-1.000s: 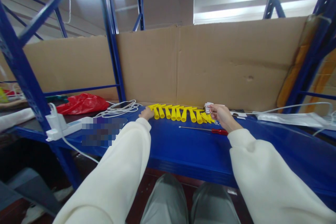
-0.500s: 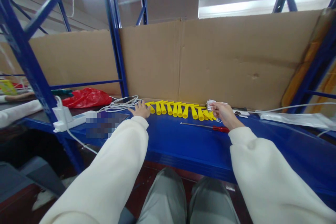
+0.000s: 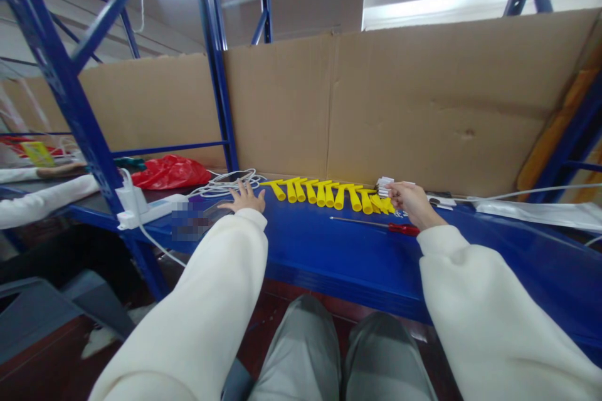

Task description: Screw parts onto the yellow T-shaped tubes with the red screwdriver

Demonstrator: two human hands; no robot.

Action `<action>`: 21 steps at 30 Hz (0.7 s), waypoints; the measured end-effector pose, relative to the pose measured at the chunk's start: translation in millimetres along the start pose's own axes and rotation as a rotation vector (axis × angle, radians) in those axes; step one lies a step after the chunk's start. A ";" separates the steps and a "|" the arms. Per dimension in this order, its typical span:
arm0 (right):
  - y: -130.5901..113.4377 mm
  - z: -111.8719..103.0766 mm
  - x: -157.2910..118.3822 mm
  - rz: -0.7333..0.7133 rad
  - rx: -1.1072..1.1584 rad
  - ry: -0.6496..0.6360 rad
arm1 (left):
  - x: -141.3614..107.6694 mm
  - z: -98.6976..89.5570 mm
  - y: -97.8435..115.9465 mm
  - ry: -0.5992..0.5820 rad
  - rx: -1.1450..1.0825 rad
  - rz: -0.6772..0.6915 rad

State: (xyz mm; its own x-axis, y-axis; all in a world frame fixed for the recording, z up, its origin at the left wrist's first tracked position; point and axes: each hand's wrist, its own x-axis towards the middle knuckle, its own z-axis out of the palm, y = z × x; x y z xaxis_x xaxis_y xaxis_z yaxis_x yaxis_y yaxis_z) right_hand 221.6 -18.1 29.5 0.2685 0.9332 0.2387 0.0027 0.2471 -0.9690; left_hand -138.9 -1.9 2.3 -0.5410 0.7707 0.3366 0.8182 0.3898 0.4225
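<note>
My left hand (image 3: 245, 198) is spread flat over the blue tabletop, just left of a row of yellow T-shaped plastic parts (image 3: 324, 194), and holds nothing. My right hand (image 3: 410, 202) is at the row's right end, thumb and fingers pinched together. Whatever sits between those fingertips is too small to make out. Small white pieces (image 3: 385, 185) lie in a stack right by the fingertips. Smaller yellow pieces (image 3: 383, 203) are heaped below them. In front of the right hand lies a screwdriver (image 3: 402, 229) with a red handle, its shaft pointing left.
White cables (image 3: 226, 184), a red plastic bag (image 3: 174, 172) and a white power strip (image 3: 160, 208) are on the left. Cardboard (image 3: 399, 100) walls off the back. A flat white packet (image 3: 540, 213) lies on the right. Another person's sleeve (image 3: 51, 200) shows at far left.
My left hand has moved slightly left, away from the yellow parts, fingers still spread. The whole view has shifted a little. My right hand stays by the white pieces.
</note>
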 end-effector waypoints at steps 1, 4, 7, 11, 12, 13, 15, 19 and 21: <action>0.5 -0.3 0.7 -0.003 0.002 0.000 | 0.0 0.2 3.5 0.044 -0.037 0.033; 1.6 -1.4 2.4 -0.019 0.002 0.017 | 0.5 -0.4 27.7 0.168 -0.215 0.147; 2.6 -3.9 3.7 -0.039 -0.009 0.061 | 0.4 0.4 64.6 0.236 -0.520 0.039; 4.1 -9.9 6.7 -0.039 -0.001 0.109 | -6.4 14.7 96.3 0.251 -0.916 -0.067; 4.3 -11.5 7.6 -0.034 0.005 0.116 | -9.2 20.4 98.1 0.225 -0.969 -0.044; 4.3 -13.2 8.3 -0.031 0.012 0.120 | -12.2 26.2 98.0 0.186 -0.987 0.006; 3.4 -16.5 8.6 -0.035 0.026 0.126 | -17.2 36.5 94.3 0.119 -0.977 0.111; -3.2 -23.8 3.0 -0.024 -0.002 0.182 | -20.8 46.3 87.2 0.061 -0.947 0.298; -7.4 -27.5 -1.8 0.003 -0.033 0.222 | -20.7 46.6 86.7 0.025 -0.922 0.302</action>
State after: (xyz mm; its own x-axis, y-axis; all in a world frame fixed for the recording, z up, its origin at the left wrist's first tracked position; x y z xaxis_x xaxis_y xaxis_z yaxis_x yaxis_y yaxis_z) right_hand 247.5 -28.8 34.6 0.4743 0.8526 0.2195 0.0324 0.2322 -0.9721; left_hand -47.6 39.4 -7.3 -0.3459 0.7586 0.5522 0.4548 -0.3792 0.8058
